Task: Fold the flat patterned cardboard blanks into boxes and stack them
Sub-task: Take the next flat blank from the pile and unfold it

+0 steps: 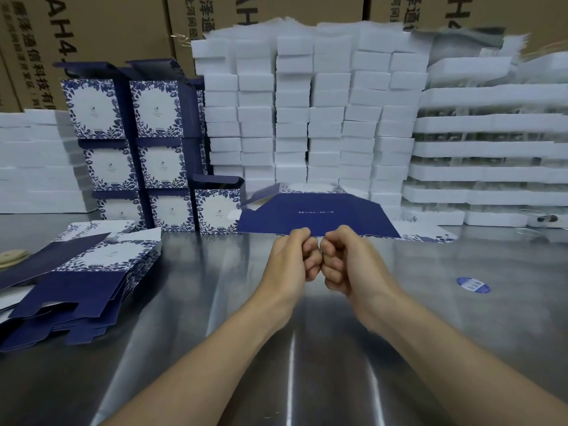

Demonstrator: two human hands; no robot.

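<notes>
One flat blank, dark blue side up with a line of small pale print, is held at the centre of the steel table. It lies on the far side of the hands, with its near edge raised. Patterned blue-and-white card shows beneath its right end.

The left hand and right hand meet at the middle of that near edge. Both have their fingers curled tight, each pinching the edge under the thumb. The knuckles of the two hands touch.

At near left lies one loose pile of unfolded blanks, fanned out; their number cannot be counted. Its top sheet shows both the dark blue and the leaf-patterned panels.

Far left of centre stand the folded boxes, and seven patterned faces can be counted. There are two columns of three, then a single box on the table to their right, just left of the held blank. Its dark blue lid flap stands open. Any boxes behind these are mostly hidden.

Behind the blank rise some six columns of white foam blocks. To the right are layered white foam trays, and to the far left more white stacks. Brown cartons printed in black close the background.

One oval blue sticker lies on the table at right. A few beige discs sit at the left edge.
</notes>
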